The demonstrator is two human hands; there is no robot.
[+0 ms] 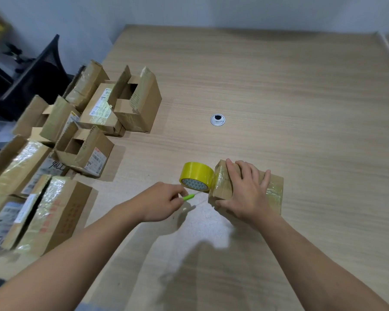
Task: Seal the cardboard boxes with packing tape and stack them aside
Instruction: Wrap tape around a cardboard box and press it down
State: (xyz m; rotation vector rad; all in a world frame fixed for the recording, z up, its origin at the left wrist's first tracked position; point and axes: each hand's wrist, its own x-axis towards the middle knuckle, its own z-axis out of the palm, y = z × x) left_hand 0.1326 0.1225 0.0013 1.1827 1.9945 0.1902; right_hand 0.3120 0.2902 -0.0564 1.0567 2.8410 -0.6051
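Head view: right hand [247, 194] lies over the box [222, 182] on the tabletop [279, 97], fingers across the top and thumb on the near side, prob. to stop it sliding. The tape roll [197, 176] stands touching the box's left end; a strip seems to run btw them. Left hand [162, 203] pinches a green cutter [188, 197] just below that strip, I think to cut it. Other boxes [135, 102], some open, sit far left.

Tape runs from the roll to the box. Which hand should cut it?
Left. The left hand pinches the green cutter, its tip at the strip between the tape roll and the box. The right hand grips the box, probably steadying it.
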